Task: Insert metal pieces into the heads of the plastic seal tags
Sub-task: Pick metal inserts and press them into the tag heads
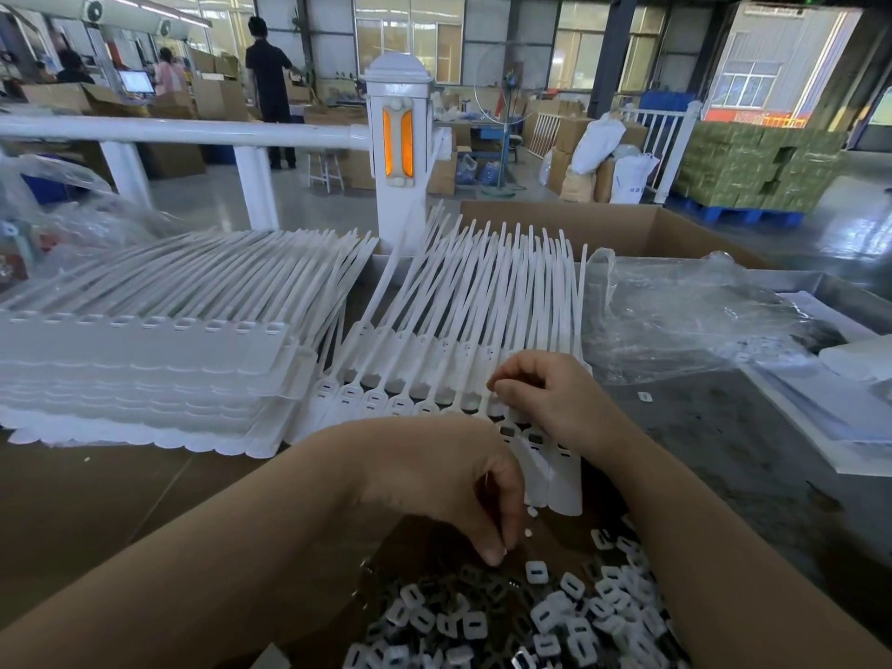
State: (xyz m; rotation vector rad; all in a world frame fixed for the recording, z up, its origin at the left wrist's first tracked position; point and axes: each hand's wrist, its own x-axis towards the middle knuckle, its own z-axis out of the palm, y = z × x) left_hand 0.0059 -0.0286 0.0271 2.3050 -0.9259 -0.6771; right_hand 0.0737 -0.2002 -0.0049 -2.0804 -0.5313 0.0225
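Many seal tags [434, 393] lie in a row on the bench [96, 499], heads toward the person, so each slot is easy to reach. At 6 o'clock a pile of metal pieces [531, 615] waits close by. The left hand [449, 485] dips down, fingertips pinched over the pile. The right hand [545, 393] curls its fingers on the tag heads; what it holds, I cannot tell.

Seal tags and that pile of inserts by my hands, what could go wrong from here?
1. The left hand reaches into the loose pile of inserts; a few already lie scattered beside it, so more may spill.
2. The right hand works on the fanned row of seal tags, whose heads overlap closely; a head could be skipped.
3. The left forearm hides part of the row.
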